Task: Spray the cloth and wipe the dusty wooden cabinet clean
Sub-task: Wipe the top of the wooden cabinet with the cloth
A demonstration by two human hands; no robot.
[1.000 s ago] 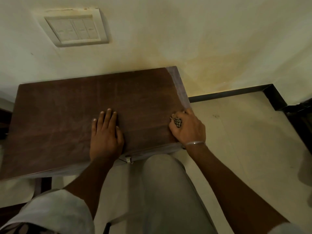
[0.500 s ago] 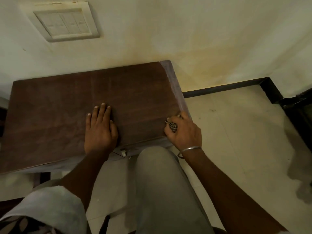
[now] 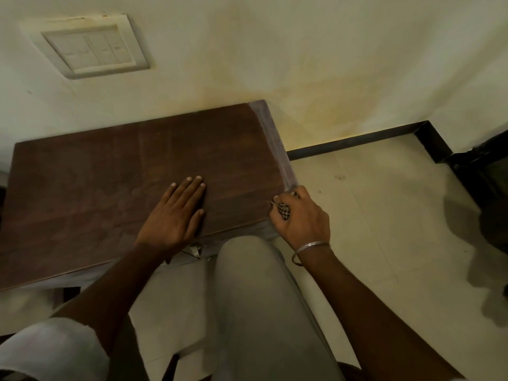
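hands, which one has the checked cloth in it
The right hand, at the front right corner of the cabinet, grips the bunched checked cloth. The left hand lies flat on its top, holding nothing.

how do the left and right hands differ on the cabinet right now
The left hand lies flat, fingers straight, on the cabinet top; the right hand is curled at the near right corner. The left hand holds nothing; the right hand grips a bunched checked cloth. A metal bangle sits on the right wrist only. Both touch the cabinet.
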